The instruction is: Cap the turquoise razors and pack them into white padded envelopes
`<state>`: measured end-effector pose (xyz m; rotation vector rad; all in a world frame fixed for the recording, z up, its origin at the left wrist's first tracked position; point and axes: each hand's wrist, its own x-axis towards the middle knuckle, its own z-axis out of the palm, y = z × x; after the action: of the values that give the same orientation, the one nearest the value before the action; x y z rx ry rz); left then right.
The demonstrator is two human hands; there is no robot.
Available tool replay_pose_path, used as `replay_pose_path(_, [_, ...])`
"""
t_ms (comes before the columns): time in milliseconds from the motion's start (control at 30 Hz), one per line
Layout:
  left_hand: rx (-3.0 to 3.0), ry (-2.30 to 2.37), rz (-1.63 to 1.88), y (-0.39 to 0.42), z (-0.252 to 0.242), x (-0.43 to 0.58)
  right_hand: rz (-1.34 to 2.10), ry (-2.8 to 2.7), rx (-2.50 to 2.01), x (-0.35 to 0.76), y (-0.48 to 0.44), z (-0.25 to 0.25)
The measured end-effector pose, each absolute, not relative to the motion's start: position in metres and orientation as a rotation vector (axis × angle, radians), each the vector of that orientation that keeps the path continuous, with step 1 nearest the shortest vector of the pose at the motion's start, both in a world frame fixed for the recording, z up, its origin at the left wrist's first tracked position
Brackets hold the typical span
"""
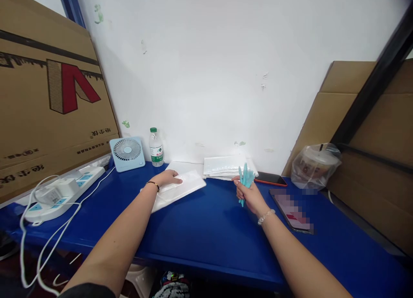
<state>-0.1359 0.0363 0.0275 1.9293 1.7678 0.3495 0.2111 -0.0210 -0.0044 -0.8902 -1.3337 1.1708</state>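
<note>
Currently the left hand (167,177) lies flat on a white packet (185,186), fingers spread & not closed on anything; the palm rests on its far-left part. The packet lies on the blue table (200,233), a bit left of centre, turned at a slant to the table edge. The right hand (251,198) is closed tight around a bunch of teal sticks (245,174). They stand nearly upright, tips coming up out of the fist, & one end shows below the fingers. This hand is over the table, right of the packet & well apart from the left hand. What exactly the sticks are, I cannot tell.

Far side, at the wall, lies a stack of white packets (222,165), just behind the sticks. Right of it is a phone w/ red case (271,179); nearer lies a second phone (292,212), screen blurred, and beside them a plastic bag w/ a drink cup (315,164). At far left a small blue fan (127,154) & a water bottle (156,148) stand side by side. A white power strip (64,188) w/ cables lies at the left edge, in front of a cardboard box (48,96).
</note>
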Motion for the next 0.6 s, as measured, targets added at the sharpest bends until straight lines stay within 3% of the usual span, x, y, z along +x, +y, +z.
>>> replay_pose_path(167, [1.12, 0.991, 1.326, 0.028, 0.037, -0.084, 1.176, -1.262, -0.922, 0.21, -0.026, 0.006])
replay_pose_path(267, [0.745, 0.77, 1.573, 0.022, 0.039, -0.044, 1.219, -1.271, -0.968, 0.198, -0.03, 0.007])
replay_pose_path(467, [0.504, 0.777, 1.6, 0.009, 0.031, -0.01, 1.143, -1.205, -1.091, 0.19, -0.026, -0.001])
replay_pose_path(600, [0.894, 1.194, 1.961, 0.003, 0.031, -0.029, 1.142, -1.183, -1.107, 0.207, -0.021, 0.002])
